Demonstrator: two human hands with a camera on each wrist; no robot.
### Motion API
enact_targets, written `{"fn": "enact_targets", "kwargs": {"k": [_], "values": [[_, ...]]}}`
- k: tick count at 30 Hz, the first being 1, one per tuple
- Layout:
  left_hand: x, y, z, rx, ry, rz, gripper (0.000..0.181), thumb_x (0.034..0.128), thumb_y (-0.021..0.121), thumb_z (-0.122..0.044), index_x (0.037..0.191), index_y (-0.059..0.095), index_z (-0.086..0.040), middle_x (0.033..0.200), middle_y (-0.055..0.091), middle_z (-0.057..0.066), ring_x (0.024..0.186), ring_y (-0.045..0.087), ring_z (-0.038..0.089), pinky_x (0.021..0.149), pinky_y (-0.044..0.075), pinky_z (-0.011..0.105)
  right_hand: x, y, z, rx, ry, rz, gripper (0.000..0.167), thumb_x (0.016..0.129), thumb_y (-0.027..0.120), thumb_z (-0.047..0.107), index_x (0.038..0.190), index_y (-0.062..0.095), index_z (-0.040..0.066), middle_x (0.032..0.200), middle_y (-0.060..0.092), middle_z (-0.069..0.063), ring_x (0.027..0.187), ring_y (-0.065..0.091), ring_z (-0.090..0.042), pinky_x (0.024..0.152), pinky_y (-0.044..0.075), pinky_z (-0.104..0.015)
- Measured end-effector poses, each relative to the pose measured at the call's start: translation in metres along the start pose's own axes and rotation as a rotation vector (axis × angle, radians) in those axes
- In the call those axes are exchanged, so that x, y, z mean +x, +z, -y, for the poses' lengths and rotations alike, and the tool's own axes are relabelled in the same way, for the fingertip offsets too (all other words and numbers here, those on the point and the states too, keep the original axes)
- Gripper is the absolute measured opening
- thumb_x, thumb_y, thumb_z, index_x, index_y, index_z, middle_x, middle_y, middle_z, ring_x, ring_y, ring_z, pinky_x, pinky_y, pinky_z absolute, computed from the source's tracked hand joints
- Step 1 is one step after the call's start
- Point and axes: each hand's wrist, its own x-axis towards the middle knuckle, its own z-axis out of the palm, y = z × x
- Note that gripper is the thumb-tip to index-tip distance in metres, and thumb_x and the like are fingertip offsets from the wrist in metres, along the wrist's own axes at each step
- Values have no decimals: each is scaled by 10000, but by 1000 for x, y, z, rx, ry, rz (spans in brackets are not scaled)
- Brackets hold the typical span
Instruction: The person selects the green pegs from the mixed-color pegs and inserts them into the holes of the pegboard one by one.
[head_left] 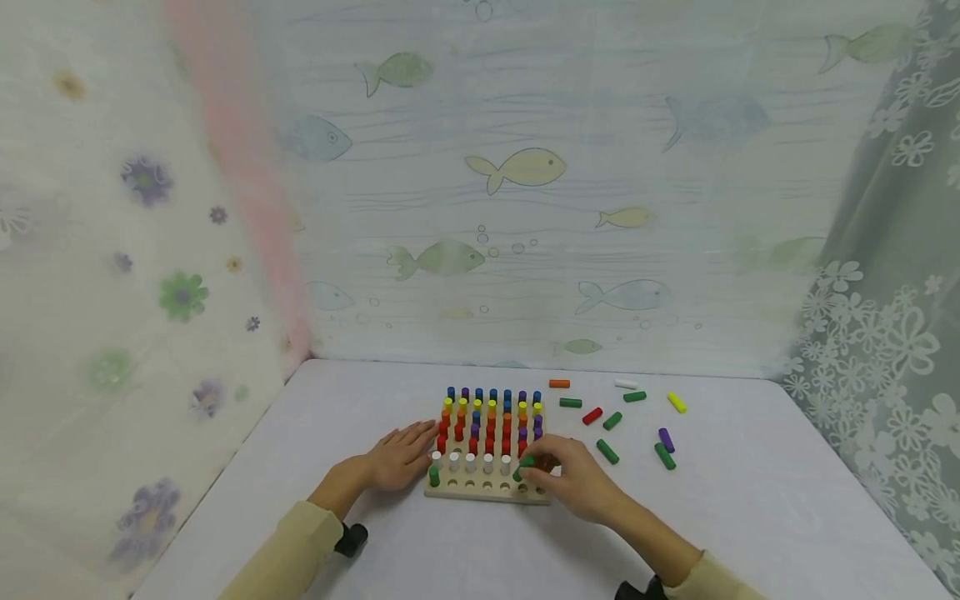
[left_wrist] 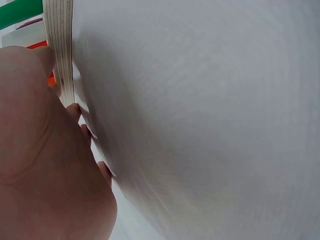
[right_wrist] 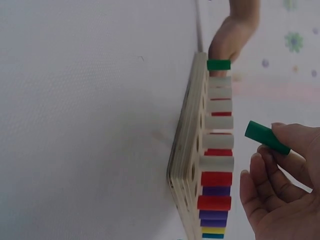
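A wooden pegboard (head_left: 487, 493) stands on the table, filled with rows of coloured pegs. White pegs (right_wrist: 218, 122) form the row behind the front one, with red, purple, orange, yellow and blue pegs farther back. In the front row, one green peg (head_left: 434, 477) is upright at the left corner, and bare holes show beside it. My right hand (head_left: 576, 481) pinches another green peg (right_wrist: 261, 134) between thumb and fingers, tilted above the board's front right and apart from it. With fingers extended, my left hand (head_left: 402, 457) rests along the board's left edge.
Loose pegs lie right of the board: several green ones (head_left: 608, 452), a red one (head_left: 592, 416), a purple one (head_left: 667, 440), a yellow one (head_left: 677, 403), an orange one (head_left: 559, 384) and a white one (head_left: 626, 384). Patterned curtains (head_left: 525, 275) surround the white table (head_left: 750, 500).
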Motion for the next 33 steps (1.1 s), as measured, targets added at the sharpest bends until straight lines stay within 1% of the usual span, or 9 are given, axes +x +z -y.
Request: {"fn": "enact_targets", "kwargs": {"k": [6,9,15,18,23,29,33], "values": [[-7,-10,-11,16,-12,19,637,1093,416,-373,1627,246,-71,1698,217,98,1567,174,314,1242,140,588,2,6,0,-11,-6,2,150,981,708,224,1070,734,106,942,656,96,859,608,-109,781,552,-286],[-10,-13,-14,19,-16,26,636,1094,418,-377,1625,252,-70,1696,224,96,1565,181,312,1241,148,586,4,7,2,-6,-6,8,139,978,710,209,1064,734,102,938,655,89,853,609,-119,775,552,-292],[-5,-8,-8,3,-10,31,653,1094,396,-407,1636,221,-88,1706,188,103,1570,145,334,1242,96,607,8,11,7,8,4,19,161,972,718,190,1086,734,77,942,657,80,849,602,-113,773,554,-274],[-2,-4,-3,3,-16,26,650,1093,397,-397,1640,212,-100,1711,179,85,1575,137,318,1245,93,597,10,14,8,11,-7,22,176,972,717,187,1094,734,61,946,661,74,845,599,-96,765,552,-249],[1,0,1,-12,-17,19,638,1093,403,-379,1641,217,-109,1712,180,68,1577,133,301,1248,96,589,14,20,9,25,-38,26,150,971,716,157,1075,735,50,946,677,54,833,605,-83,756,554,-240],[-2,-2,-1,-20,0,27,652,1096,384,-406,1641,204,-97,1712,171,88,1576,127,324,1244,91,603,17,24,13,22,-34,37,144,965,721,141,1066,737,39,940,679,40,825,599,-86,743,547,-233],[-2,-3,-1,-16,-6,35,656,1097,377,-415,1647,188,-112,1718,155,75,1579,114,316,1245,81,601,21,27,14,-1,-16,36,123,964,723,145,1048,742,56,922,677,53,817,595,-91,727,537,-221]]}}
